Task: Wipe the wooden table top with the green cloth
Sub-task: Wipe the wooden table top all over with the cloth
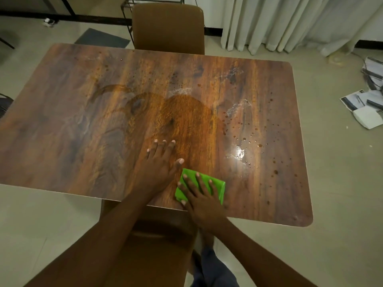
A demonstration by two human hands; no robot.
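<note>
The wooden table top (83, 112) fills the middle of the head view. A wet patch spreads across its centre, and droplets and foamy streaks dot its right half. A folded green cloth (217, 186) lies near the table's front edge. My right hand (201, 195) presses flat on the cloth with its fingers spread and straight. Just left of the cloth, my left hand (159, 162) rests flat on the bare wood, fingers straight, its thumb close to the cloth's upper corner.
A brown chair (167, 25) stands at the table's far side and another brown chair (157, 245) sits below the front edge. White curtains (290, 21) hang at the back right. Papers (364, 108) lie on the floor to the right.
</note>
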